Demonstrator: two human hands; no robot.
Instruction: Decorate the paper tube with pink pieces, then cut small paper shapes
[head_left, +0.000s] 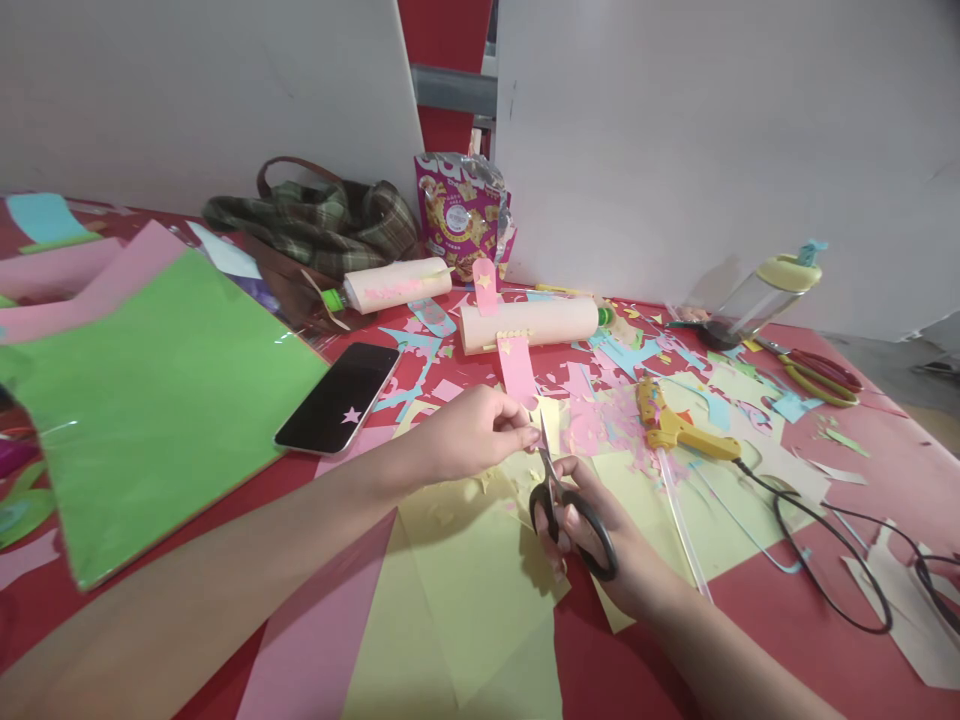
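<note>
My right hand (pixel 600 530) grips a pair of black-handled scissors (pixel 574 515), two fingers through the loops and the blades pointing up and away. Just left of the blades, my left hand (pixel 480 430) is closed in a pinch; the piece between its fingertips is too small to make out. Below both hands lie yellow paper sheets (pixel 480 590), with small yellow scraps (pixel 487 485) on them. Beyond the hands rests a paper-wrapped bottle (pixel 540 322) with a green cap and pink strips bearing yellow stars.
A yellow glue gun (pixel 679 425) with a black cord lies at right, near red-and-yellow-handled pliers (pixel 821 375) and a clear bottle (pixel 765 300). At left are a phone (pixel 341 395) and green sheets (pixel 165 400). Behind stand a snack bag (pixel 461 215) and a plaid bag (pixel 315 225).
</note>
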